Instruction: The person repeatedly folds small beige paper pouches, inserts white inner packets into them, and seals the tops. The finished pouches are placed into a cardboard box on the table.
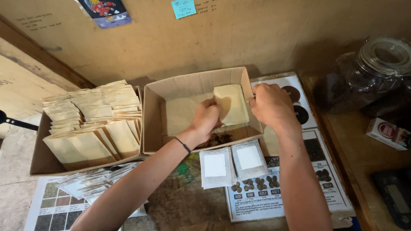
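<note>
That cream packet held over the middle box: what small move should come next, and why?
Probably lower the packet flat into the cardboard box. Both the left hand and right hand grip its edges, and it hangs tilted just above the box floor.

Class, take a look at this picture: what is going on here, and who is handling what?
A person works over an open cardboard box on a wooden bench. The left hand and the right hand together hold a pale paper pouch upright inside the box, which also has some dark crumbs on its floor. Left of it, a second box is packed with many similar pouches. Two white-windowed sachets lie in front on a printed chart. A glass jar stands at right.
</note>
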